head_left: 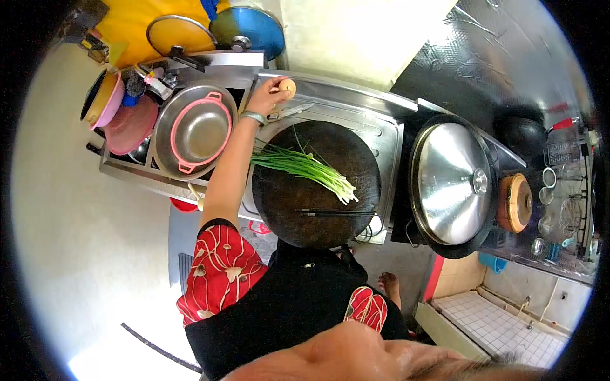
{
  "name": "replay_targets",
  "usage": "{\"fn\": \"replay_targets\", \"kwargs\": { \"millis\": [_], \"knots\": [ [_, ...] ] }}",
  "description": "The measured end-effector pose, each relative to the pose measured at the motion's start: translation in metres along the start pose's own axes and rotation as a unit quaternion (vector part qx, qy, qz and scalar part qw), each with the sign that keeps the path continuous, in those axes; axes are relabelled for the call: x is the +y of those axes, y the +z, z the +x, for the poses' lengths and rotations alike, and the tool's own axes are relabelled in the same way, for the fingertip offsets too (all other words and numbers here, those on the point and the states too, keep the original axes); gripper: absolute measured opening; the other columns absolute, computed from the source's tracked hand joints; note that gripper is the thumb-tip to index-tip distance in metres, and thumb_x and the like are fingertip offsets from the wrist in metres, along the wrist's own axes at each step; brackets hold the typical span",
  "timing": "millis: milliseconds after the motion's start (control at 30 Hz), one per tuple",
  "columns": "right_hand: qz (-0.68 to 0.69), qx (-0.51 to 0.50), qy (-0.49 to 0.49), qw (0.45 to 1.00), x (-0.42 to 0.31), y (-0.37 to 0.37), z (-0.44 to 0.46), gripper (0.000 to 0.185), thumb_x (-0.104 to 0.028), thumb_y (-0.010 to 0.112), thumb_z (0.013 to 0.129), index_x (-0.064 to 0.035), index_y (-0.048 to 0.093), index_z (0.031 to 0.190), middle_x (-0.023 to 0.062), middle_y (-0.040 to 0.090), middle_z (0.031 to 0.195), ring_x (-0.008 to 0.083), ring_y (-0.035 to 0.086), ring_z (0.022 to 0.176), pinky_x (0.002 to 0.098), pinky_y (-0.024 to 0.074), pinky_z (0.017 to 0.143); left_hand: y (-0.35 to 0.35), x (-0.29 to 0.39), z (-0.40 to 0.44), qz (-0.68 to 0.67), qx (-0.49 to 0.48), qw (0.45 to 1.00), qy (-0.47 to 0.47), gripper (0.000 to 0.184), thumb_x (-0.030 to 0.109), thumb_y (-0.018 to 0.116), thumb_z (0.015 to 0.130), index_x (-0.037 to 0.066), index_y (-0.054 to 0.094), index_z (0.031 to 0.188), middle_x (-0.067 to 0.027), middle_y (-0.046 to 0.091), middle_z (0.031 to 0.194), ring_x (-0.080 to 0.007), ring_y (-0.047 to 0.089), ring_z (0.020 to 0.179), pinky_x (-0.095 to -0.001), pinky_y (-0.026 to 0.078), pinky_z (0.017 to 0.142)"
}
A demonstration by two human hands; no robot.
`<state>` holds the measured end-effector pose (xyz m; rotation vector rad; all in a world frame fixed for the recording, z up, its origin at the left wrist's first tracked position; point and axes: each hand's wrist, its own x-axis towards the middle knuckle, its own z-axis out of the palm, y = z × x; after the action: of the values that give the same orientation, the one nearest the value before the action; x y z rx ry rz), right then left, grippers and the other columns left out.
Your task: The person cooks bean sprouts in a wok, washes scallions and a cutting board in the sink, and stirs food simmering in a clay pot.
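Observation:
At the back left corner of the steel counter, my left hand (268,99) is closed on a small round tan object (288,86) that looks like an egg. A knife (295,110) lies just right of my wrist. Nearer to me, a bunch of spring onions (298,165) rests on the round dark chopping board (318,219), its white ends pointing right. Dark chopsticks (333,213) lie across the board's front part. My right hand is not visible; only its red patterned sleeve shows.
Left of my forearm, a pink-rimmed colander (206,134) sits inside a steel basin (164,136). Stacked bowls (108,100) stand farther left. A large wok with a domed lid (448,184) stands right of the board, beside a brown pot (516,203). Lids (257,28) lean behind the counter.

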<state>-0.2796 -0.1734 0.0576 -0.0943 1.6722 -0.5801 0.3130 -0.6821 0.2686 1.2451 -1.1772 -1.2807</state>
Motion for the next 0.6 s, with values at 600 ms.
{"fn": "replay_targets", "kwargs": {
  "millis": [600],
  "knots": [
    [0.043, -0.068, 0.032, 0.996, 0.001, -0.003, 0.034, 0.017, -0.021, 0.047, 0.088, -0.0097, 0.048, 0.075, -0.0001, 0.044, 0.060, 0.0121, 0.039, 0.047, 0.0264, 0.0318, 0.041, 0.011, 0.138, -0.185, -0.185, 0.008, 0.884, 0.429, 0.058, 0.019, 0.074, 0.071, 0.001, 0.046, 0.119, -0.0187, 0.053, 0.114, -0.0308, 0.055, 0.104, -0.0407, 0.048, 0.088]
  ]
}}
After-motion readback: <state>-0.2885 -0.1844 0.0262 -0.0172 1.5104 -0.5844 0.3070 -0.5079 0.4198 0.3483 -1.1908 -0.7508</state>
